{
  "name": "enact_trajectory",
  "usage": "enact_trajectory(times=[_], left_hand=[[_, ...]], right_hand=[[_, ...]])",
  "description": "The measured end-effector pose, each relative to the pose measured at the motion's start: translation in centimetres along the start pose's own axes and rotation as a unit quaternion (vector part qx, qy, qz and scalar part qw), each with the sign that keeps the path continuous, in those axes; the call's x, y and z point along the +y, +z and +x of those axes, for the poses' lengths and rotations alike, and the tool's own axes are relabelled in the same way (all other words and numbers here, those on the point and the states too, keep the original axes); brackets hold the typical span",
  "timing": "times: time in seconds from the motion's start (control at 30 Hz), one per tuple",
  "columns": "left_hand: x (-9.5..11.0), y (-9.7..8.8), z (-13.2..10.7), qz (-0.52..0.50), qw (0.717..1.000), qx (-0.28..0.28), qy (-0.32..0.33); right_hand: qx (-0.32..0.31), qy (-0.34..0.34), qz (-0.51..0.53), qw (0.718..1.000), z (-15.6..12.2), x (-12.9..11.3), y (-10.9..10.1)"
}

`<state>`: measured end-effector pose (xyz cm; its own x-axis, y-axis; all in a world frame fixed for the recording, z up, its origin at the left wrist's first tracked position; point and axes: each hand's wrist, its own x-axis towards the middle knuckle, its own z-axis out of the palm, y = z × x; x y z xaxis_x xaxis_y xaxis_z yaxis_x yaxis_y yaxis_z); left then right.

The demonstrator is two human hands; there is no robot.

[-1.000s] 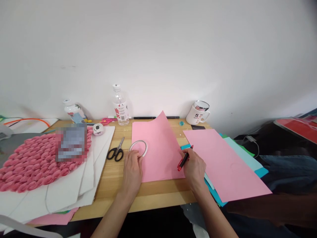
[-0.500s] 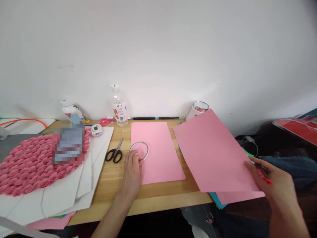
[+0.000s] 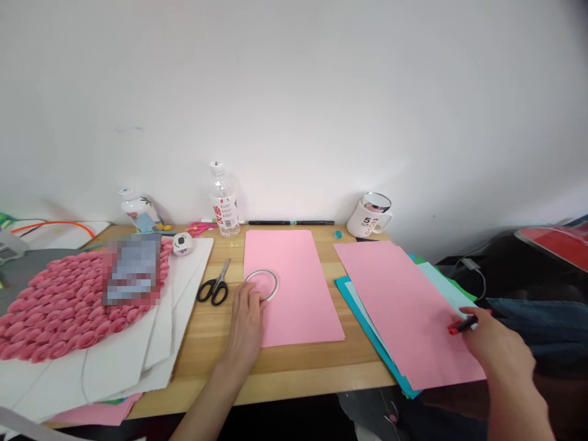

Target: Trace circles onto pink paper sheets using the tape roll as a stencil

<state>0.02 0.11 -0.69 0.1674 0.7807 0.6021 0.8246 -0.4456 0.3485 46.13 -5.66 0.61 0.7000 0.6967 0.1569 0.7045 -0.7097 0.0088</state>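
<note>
My left hand [image 3: 248,321] rests on the table with its fingers closed on the near left edge of a thin white ring [image 3: 277,285]. The ring lies flat on the left part of a pink sheet of paper [image 3: 298,312]. Just left of that hand lie scissors with black handles [image 3: 214,291], blades slightly apart. My right hand [image 3: 500,349] is over the right edge of another pink sheet [image 3: 390,300], gripping a black and red pen [image 3: 463,323]. That sheet lies on a stack with a blue sheet [image 3: 367,331] showing along its left side.
Pink paper petals [image 3: 68,306] cover a round piece on white boards [image 3: 179,318] at left. Along the wall stand a water bottle [image 3: 225,208], a white bottle [image 3: 140,211], black pens [image 3: 291,223] and a mug [image 3: 367,217]. A small teal cap [image 3: 339,234] lies by the mug.
The right pink sheet has come down flat onto the stack, uncovering the mug. My right hand has let go of it and keeps the pen. The left hand stays on the ring.
</note>
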Motion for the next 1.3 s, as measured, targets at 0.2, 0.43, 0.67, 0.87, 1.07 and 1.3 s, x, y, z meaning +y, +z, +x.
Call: enact_trajectory(times=[0.2, 0.43, 0.67, 0.87, 1.07, 1.3], left_hand=[[-0.5, -0.2, 2.0, 0.026, 1.000, 0.001, 0.003], [-1.5, 0.6, 4.5, 0.011, 1.000, 0.004, -0.010], [-0.1, 0.3, 3.5, -0.020, 0.999, 0.000, -0.036], [-0.8, 0.0, 6.3, -0.062, 0.989, -0.084, -0.108], [-1.6, 1.4, 9.8, -0.152, 0.973, -0.068, -0.163], [-2.6, 3.1, 10.2, -0.154, 0.973, -0.081, -0.154]], right_hand=[[-0.020, -0.278, 0.317, 0.907, -4.6, -11.7, -3.8], [-0.096, -0.416, 0.387, 0.818, -11.5, -21.8, -2.7], [-0.065, -0.407, 0.356, 0.839, -13.2, -20.9, -0.6], [-0.003, -0.416, 0.334, 0.846, -14.2, -20.9, 0.2], [0.018, -0.397, 0.330, 0.856, -15.0, -21.5, 0.4], [-0.014, -0.384, 0.318, 0.867, -14.3, -21.9, -0.3]])
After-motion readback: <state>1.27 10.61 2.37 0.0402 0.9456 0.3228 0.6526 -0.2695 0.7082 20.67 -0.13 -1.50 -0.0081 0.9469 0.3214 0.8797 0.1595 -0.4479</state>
